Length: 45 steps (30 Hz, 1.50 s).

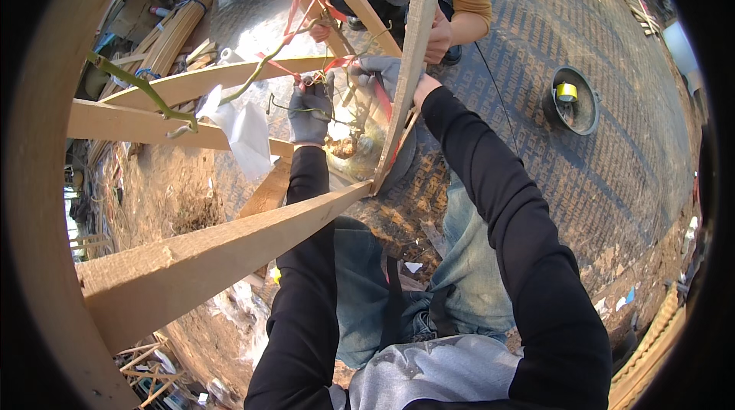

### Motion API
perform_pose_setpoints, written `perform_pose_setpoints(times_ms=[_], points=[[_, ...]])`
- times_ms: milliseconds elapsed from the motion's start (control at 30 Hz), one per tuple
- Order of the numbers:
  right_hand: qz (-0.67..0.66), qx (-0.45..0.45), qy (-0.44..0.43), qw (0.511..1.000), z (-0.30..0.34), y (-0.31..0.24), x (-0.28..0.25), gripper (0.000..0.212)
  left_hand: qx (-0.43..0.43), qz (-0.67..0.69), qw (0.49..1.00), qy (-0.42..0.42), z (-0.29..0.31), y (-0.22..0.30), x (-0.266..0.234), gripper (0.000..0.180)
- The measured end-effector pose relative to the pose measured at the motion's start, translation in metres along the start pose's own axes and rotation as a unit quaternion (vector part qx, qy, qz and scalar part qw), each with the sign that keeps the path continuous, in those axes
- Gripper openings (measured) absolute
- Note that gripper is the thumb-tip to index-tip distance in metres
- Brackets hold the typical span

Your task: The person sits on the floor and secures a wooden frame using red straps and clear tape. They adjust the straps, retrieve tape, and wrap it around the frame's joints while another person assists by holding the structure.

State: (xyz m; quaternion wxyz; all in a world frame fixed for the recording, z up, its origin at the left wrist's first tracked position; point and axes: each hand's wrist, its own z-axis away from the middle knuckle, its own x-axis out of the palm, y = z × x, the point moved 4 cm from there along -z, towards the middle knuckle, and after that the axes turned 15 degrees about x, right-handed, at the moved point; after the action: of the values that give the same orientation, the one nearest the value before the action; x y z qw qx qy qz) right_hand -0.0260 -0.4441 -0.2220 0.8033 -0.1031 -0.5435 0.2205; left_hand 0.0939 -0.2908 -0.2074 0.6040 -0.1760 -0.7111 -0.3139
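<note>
Our left hand (309,113) and right hand (380,70) crowd red ribbon (340,62), grips unclear; hard tugging could snap the green stem (132,76).

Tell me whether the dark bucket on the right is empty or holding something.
Not empty: a yellow roll shows inside the dark bucket, through its open top.

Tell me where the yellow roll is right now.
In the head view, the yellow roll sits inside the dark bucket on the patterned floor, toward the right, beyond the black right sleeve.
</note>
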Motion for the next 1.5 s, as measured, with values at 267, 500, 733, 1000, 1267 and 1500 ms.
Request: perform_pose_setpoints(times_ms=[267,500,733,1000,1267,1500], points=[[0.007,0.0,0.09,0.996,0.031,0.0,0.034,0.017,-0.075,0.023,0.992,0.094,0.005,-0.008,-0.009,0.026],[0.044,-0.073,0.075,0.994,0.028,-0.006,0.043,0.017,-0.086,-0.287,0.925,0.234,0.065,0.033,-0.024,0.025],[0.097,-0.108,0.081,0.986,0.041,-0.007,0.032,0.018,-0.071,-0.754,0.646,0.09,0.241,0.045,0.09,0.028],[0.171,-0.12,0.093,0.973,0.038,-0.002,0.039,0.019,-0.162,-0.683,0.709,-0.059,0.265,-0.036,0.254,0.019],[0.249,-0.14,0.154,0.946,0.066,-0.002,0.026,0.02,-0.08,-0.919,0.387,-0.001,0.012,-0.064,0.16,0.031],[0.282,-0.146,0.16,0.934,0.061,-0.004,0.021,0.021,-0.183,-0.973,0.105,-0.094,-0.024,-0.077,0.116,0.043]])
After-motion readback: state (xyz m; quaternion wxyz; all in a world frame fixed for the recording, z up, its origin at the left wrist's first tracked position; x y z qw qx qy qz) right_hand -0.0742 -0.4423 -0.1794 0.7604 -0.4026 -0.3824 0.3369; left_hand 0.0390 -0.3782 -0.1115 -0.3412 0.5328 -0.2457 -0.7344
